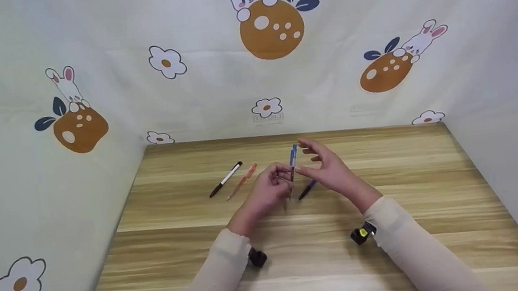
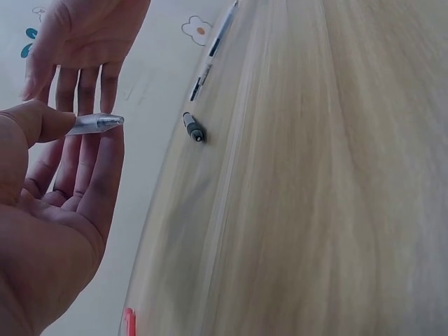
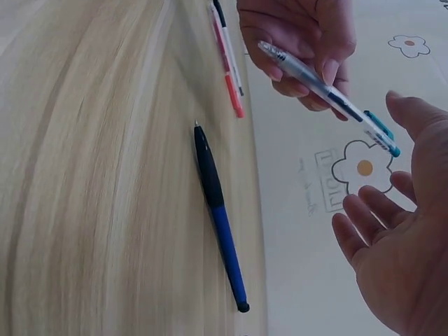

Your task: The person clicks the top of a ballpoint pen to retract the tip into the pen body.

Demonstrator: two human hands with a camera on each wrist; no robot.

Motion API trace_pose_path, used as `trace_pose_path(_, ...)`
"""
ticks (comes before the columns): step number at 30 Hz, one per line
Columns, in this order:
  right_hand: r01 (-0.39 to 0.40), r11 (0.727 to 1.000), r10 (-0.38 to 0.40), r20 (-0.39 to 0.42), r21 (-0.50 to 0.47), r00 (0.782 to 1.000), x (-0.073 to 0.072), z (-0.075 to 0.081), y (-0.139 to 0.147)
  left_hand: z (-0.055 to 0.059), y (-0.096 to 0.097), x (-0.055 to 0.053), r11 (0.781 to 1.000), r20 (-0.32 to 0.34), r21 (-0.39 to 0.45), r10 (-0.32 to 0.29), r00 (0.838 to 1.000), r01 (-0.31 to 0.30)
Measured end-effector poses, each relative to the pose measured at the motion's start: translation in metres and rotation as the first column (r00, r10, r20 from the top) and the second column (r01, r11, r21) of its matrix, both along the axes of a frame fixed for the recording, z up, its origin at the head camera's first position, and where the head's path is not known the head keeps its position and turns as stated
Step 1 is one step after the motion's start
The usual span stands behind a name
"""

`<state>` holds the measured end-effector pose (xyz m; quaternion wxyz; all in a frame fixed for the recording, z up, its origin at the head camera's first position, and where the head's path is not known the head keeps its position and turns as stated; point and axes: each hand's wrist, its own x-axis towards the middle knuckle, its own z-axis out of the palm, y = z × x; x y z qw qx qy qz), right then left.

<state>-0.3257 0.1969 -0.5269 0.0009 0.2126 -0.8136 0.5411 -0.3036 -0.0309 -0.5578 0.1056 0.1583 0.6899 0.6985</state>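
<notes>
My left hand pinches a clear ballpoint pen between thumb and fingers, raised over the table. The pen has a dark refill and a teal clip and button; its clear tip pokes out past the left thumb. Around the clip end, my right hand is spread with thumb and fingers apart. In the right wrist view a gap shows between that hand and the button. Below them on the table lies a blue pen with a black grip, partly hidden by the right hand in the head view.
A white-and-black pen and an orange-red pen lie side by side left of the hands. The wooden table is bounded by pale printed cloth walls at the back and sides.
</notes>
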Motion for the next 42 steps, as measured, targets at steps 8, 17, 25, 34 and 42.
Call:
trace_pose_path(8,-0.013,0.998,0.014,-0.017,0.056,1.0,-0.001,-0.004,0.001,0.001,-0.01,-0.001,0.991,-0.047,-0.12,0.044,0.998,-0.05)
trace_pose_path(17,-0.008,0.993,0.014,-0.051,0.119,0.999,-0.006,-0.005,-0.001,0.001,-0.019,-0.002,0.971,-0.107,-0.213,0.084,0.991,-0.106)
trace_pose_path(25,-0.006,0.988,0.015,-0.056,0.157,0.998,-0.01,-0.007,-0.003,0.001,-0.026,-0.002,0.929,-0.14,-0.338,0.108,0.984,-0.15)
trace_pose_path(34,-0.021,0.982,0.04,-0.096,0.187,0.995,-0.015,-0.013,-0.007,0.004,-0.031,-0.001,0.857,-0.238,-0.459,0.135,0.962,-0.234)
trace_pose_path(42,0.003,0.973,0.021,-0.098,0.232,0.995,-0.019,-0.016,-0.01,0.002,-0.038,-0.001,0.799,-0.323,-0.528,0.123,0.938,-0.286)
